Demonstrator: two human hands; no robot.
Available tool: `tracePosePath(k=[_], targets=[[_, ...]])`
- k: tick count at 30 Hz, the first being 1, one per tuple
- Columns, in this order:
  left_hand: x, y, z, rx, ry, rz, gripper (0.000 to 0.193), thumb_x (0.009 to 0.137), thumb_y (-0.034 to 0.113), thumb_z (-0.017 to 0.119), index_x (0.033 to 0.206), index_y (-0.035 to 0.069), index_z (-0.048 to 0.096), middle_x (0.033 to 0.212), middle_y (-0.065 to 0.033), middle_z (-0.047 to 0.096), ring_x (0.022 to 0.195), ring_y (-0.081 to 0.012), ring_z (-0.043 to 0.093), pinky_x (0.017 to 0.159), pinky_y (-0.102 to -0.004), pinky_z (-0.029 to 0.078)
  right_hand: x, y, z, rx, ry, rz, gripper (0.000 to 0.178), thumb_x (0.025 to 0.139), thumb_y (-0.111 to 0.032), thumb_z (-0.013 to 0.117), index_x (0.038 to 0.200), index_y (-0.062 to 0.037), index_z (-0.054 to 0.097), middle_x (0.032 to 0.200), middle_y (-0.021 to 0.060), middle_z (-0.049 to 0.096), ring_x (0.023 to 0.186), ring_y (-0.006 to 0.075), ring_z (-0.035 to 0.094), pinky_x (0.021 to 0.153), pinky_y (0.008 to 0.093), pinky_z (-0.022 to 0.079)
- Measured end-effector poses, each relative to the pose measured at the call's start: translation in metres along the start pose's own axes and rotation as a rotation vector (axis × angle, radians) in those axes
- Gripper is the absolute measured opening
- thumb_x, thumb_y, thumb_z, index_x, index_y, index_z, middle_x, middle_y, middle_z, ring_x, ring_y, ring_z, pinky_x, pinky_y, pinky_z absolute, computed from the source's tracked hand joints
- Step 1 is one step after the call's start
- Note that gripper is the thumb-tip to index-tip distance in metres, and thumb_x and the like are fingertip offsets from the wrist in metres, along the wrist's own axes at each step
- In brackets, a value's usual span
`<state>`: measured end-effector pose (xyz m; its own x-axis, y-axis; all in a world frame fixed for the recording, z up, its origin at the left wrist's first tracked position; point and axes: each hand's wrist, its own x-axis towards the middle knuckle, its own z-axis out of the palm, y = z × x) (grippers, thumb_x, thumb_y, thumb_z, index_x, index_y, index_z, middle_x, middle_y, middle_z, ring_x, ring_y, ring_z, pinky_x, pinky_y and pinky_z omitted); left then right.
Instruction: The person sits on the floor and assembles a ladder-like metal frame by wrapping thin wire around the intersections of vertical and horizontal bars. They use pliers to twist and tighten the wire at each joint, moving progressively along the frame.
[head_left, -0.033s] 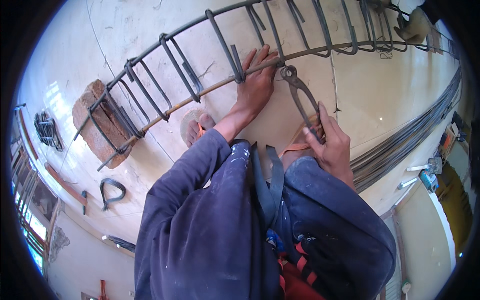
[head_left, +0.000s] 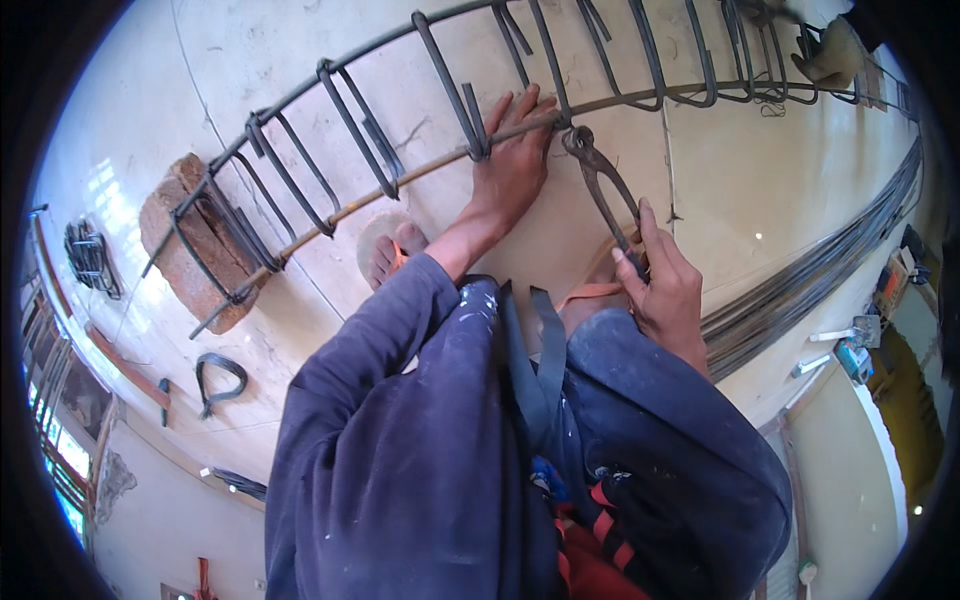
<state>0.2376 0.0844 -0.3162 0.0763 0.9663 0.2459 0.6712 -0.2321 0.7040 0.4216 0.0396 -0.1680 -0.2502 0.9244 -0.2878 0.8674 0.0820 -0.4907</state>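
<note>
A long rebar cage (head_left: pixel 440 165), two long bars joined by several bent stirrups, spans the upper part of the view. My left hand (head_left: pixel 510 175) lies against its nearer bar, fingers stretched out past it and the bar crossing over them. Just right of that hand, the jaws of dark metal pincers (head_left: pixel 600 175) are at the joint of a stirrup and this bar. My right hand (head_left: pixel 665 285) is closed round the pincers' handles. Whether the jaws grip tie wire is too small to tell.
A broken reddish brick block (head_left: pixel 200 250) supports the cage's left end. A bundle of long rods (head_left: pixel 790 310) lies at the right. On the tiled floor at left are a wire loop (head_left: pixel 220 380) and stacked stirrups (head_left: pixel 90 260). Another person's foot (head_left: pixel 832 55) is at the upper right.
The pincers' handles have come closer together in my right hand. The cage's left end appears slightly lower and further left. My left hand stays at the bar.
</note>
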Motion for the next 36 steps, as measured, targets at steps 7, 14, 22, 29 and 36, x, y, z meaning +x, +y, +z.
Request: tracePosePath(k=[7,14,22,29,36], targets=[[0.000,-0.003,0.005,0.044,-0.026,-0.024,0.022,0.089,0.007,0.058,0.111,0.005,0.061,0.124,-0.0068,0.061,0.130,-0.0232,0.046,0.109,-0.0413,0.034,0.002,0.006,0.004,0.312,-0.140,0.061,0.048,0.093,-0.017,0.059,0.136,0.0021,0.046,0.088,0.0128,0.059,0.072,0.0225,0.061,0.062,0.0311,0.049],[0.004,0.000,0.010,-0.069,0.043,-0.053,0.028,0.087,0.001,0.058,0.115,0.002,0.059,0.121,-0.0130,0.062,0.128,-0.0279,0.049,0.107,-0.0458,0.038,0.000,0.032,0.013,1.981,-0.723,0.821,0.056,0.103,-0.045,0.035,0.136,-0.0007,0.042,0.072,0.0025,0.044,0.047,0.0036,0.031,0.038,0.0171,0.026],[0.001,-0.007,0.006,0.050,0.033,-0.018,0.021,0.090,0.011,0.058,0.110,0.007,0.062,0.121,-0.0054,0.063,0.127,-0.0232,0.049,0.110,-0.0423,0.034,0.016,0.031,-0.001,1.499,-0.698,0.696,0.044,0.100,-0.037,0.047,0.124,-0.0009,0.047,0.081,0.0075,0.056,0.047,0.0111,0.050,0.037,0.0216,0.037],[0.003,0.000,0.004,0.016,0.006,-0.027,0.024,0.089,0.007,0.059,0.113,0.006,0.059,0.121,-0.0054,0.062,0.128,-0.0225,0.048,0.110,-0.0430,0.034,0.004,-0.022,-0.006,0.918,-0.165,0.592,0.060,0.077,-0.007,0.075,0.130,0.0006,0.048,0.084,0.0046,0.054,0.059,0.0090,0.057,0.046,0.0208,0.045],[0.004,0.001,0.006,0.026,0.013,-0.034,0.025,0.089,0.006,0.060,0.113,0.007,0.059,0.123,-0.0047,0.061,0.130,-0.0216,0.047,0.109,-0.0420,0.034,-0.008,-0.001,0.007,0.151,-0.039,0.055,0.043,0.091,-0.009,0.059,0.132,0.0031,0.051,0.098,0.0216,0.065,0.075,0.0286,0.065,0.063,0.0338,0.053]])
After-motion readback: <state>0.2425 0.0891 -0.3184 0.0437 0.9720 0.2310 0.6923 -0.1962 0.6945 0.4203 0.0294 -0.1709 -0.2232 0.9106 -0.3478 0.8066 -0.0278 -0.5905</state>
